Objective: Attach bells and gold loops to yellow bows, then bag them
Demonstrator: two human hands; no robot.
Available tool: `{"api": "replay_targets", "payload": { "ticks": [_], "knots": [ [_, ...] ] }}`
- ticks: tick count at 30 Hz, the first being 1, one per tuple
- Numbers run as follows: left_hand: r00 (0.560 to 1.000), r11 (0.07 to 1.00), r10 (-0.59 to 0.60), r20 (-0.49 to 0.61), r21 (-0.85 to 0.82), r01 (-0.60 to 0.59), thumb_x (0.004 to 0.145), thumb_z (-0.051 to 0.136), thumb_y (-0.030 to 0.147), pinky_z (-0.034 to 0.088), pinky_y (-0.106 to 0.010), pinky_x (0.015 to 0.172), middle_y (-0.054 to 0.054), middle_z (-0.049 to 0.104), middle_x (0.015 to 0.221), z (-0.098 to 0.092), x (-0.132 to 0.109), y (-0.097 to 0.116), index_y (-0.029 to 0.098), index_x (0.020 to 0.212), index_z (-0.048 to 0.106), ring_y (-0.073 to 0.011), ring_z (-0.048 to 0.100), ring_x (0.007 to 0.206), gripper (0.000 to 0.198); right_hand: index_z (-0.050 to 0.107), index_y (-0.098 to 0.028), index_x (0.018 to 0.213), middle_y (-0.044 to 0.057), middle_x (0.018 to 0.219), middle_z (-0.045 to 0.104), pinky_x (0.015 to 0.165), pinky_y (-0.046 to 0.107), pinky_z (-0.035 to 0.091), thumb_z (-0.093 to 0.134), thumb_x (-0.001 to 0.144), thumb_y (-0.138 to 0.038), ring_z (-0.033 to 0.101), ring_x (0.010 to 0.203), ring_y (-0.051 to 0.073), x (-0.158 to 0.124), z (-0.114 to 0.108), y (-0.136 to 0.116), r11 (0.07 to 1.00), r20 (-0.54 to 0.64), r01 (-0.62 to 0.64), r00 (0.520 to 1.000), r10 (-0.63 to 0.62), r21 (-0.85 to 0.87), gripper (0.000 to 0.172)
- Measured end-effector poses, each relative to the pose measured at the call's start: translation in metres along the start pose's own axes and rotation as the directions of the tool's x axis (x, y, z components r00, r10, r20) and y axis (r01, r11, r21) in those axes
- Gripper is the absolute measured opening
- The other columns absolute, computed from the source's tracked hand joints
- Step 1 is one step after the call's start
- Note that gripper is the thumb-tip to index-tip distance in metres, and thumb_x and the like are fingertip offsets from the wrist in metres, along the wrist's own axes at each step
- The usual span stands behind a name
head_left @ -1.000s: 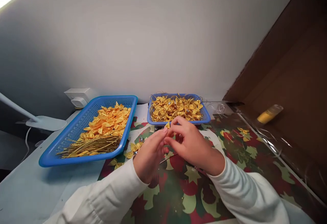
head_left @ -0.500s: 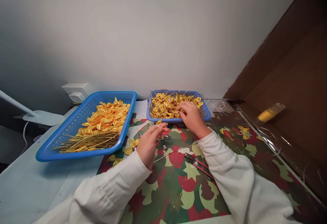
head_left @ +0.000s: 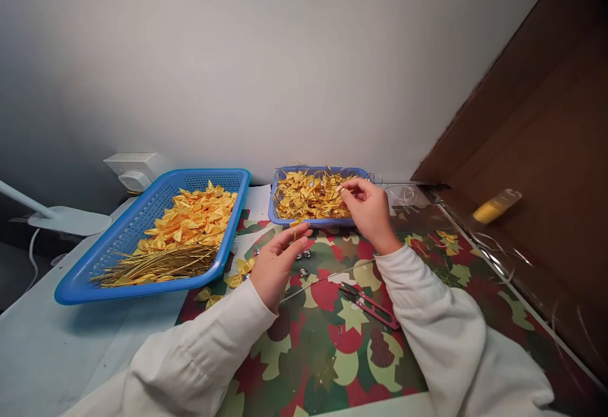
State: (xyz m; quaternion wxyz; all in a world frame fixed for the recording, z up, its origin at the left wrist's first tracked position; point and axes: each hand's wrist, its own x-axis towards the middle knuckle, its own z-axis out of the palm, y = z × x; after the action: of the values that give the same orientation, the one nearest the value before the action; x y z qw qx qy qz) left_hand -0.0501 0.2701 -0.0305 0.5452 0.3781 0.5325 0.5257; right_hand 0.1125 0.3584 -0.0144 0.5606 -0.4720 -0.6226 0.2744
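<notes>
My left hand [head_left: 274, 265] pinches a small yellow ribbon bow [head_left: 296, 222] between thumb and fingers, above the patterned mat. My right hand [head_left: 373, 213] is closed in a pinch at the right front of the small blue basket [head_left: 313, 222]; whatever is between its fingertips is too fine to make out. That basket is heaped with yellow bows [head_left: 308, 195] tied with looped gold cords. Just past my left hand lie several small silver bells [head_left: 304, 273]. More yellow bows [head_left: 241, 271] rest on the mat left of my left hand.
A larger blue basket [head_left: 76, 291] at left holds loose yellow bows [head_left: 194, 214] and a bundle of gold cords [head_left: 161, 265]. Thread snips [head_left: 370, 306] lie near my right sleeve. A white lamp base [head_left: 71, 222] stands far left; a brown cardboard panel [head_left: 532, 144] rises at right.
My right hand has drawn slightly right, its fingertips still pinched near the small basket. My left hand has turned a little, showing more of the bow. The whole view has shifted slightly.
</notes>
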Motion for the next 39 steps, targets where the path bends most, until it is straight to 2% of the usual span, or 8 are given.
{"api": "replay_targets", "payload": {
  "ticks": [7,11,15,18,20,26,32,39],
  "knots": [
    [0.997,0.999,-0.033,0.074,-0.029,0.035,0.069,0.074,0.032,0.04,-0.033,0.098,-0.01,0.067,0.117,0.002,-0.001,0.0,0.019,0.118,0.062,-0.0239,0.057,0.114,0.052,0.06,-0.016,0.069,-0.001,0.061,0.058,0.051,0.021,0.042,0.06,0.073,-0.026,0.052,0.054,0.01,-0.01,-0.003,-0.03,1.0,0.096,-0.011,0.995,0.01,0.011,0.01],
    [0.993,0.996,-0.019,0.114,-0.08,0.028,0.065,0.077,0.033,0.044,-0.033,0.091,-0.009,0.07,0.108,0.002,-0.002,-0.002,0.021,0.117,0.061,-0.0237,0.062,0.105,0.056,0.06,-0.016,0.07,-0.001,0.061,0.059,0.049,0.021,0.042,0.062,0.073,-0.025,0.053,0.053,0.01,-0.019,-0.003,-0.045,0.998,0.185,-0.049,0.982,0.041,0.041,0.01],
    [0.99,0.999,0.002,0.139,0.035,-0.007,0.07,0.073,0.036,0.047,-0.026,0.071,-0.004,0.071,0.082,-0.001,-0.001,-0.007,0.019,0.082,0.07,-0.0186,0.063,0.082,0.021,0.06,-0.015,0.069,-0.001,0.061,0.061,0.05,0.021,0.044,0.064,0.071,-0.024,0.056,0.054,0.01,-0.024,-0.005,-0.056,0.992,0.233,-0.105,0.968,0.088,0.062,0.009],
    [0.977,0.993,0.031,0.211,0.101,-0.054,0.072,0.07,0.037,0.042,-0.023,0.062,-0.001,0.065,0.068,-0.002,0.0,-0.008,0.017,0.067,0.066,-0.0139,0.057,0.067,0.021,0.06,-0.015,0.07,-0.001,0.055,0.06,0.044,0.019,0.042,0.065,0.07,-0.025,0.055,0.047,0.009,-0.024,-0.009,-0.061,0.979,0.277,-0.187,0.948,0.157,0.087,0.012],
    [0.974,0.992,0.057,0.22,0.095,-0.08,0.074,0.068,0.036,0.04,-0.023,0.062,-0.001,0.065,0.067,-0.002,-0.001,-0.005,0.018,0.07,0.068,-0.0131,0.054,0.066,0.019,0.06,-0.014,0.069,-0.002,0.05,0.059,0.039,0.018,0.038,0.065,0.07,-0.027,0.052,0.041,0.008,-0.023,-0.013,-0.063,0.969,0.309,-0.232,0.931,0.196,0.084,0.014],
    [0.984,0.985,0.168,0.062,-0.046,-0.166,0.075,0.066,0.04,0.039,-0.024,0.061,-0.003,0.068,0.084,-0.004,-0.006,0.017,0.02,0.096,0.072,-0.014,0.053,0.069,0.029,0.063,-0.014,0.071,-0.001,0.054,0.063,0.035,0.016,0.035,0.067,0.072,-0.025,0.049,0.039,0.006,-0.025,-0.024,-0.073,0.971,0.472,-0.231,0.864,0.178,0.056,0.013],
    [0.961,0.986,0.153,0.232,0.025,-0.164,0.067,0.076,0.025,0.042,-0.023,0.059,-0.002,0.066,0.09,-0.003,-0.016,0.029,0.024,0.105,0.07,-0.0123,0.05,0.066,0.038,0.063,-0.015,0.07,-0.002,0.055,0.06,0.035,0.017,0.036,0.067,0.074,-0.026,0.046,0.039,0.005,-0.036,-0.026,-0.087,0.976,0.514,-0.212,0.844,0.153,0.057,0.013],
    [0.944,0.982,0.187,0.273,-0.018,-0.189,0.07,0.074,0.025,0.048,-0.026,0.066,-0.004,0.067,0.095,-0.003,-0.022,0.027,0.023,0.099,0.071,-0.0173,0.058,0.079,0.029,0.063,-0.015,0.071,-0.002,0.056,0.059,0.039,0.018,0.039,0.068,0.075,-0.029,0.048,0.044,0.006,-0.039,-0.029,-0.091,0.983,0.517,-0.164,0.85,0.1,0.08,0.015]
  ]
}}
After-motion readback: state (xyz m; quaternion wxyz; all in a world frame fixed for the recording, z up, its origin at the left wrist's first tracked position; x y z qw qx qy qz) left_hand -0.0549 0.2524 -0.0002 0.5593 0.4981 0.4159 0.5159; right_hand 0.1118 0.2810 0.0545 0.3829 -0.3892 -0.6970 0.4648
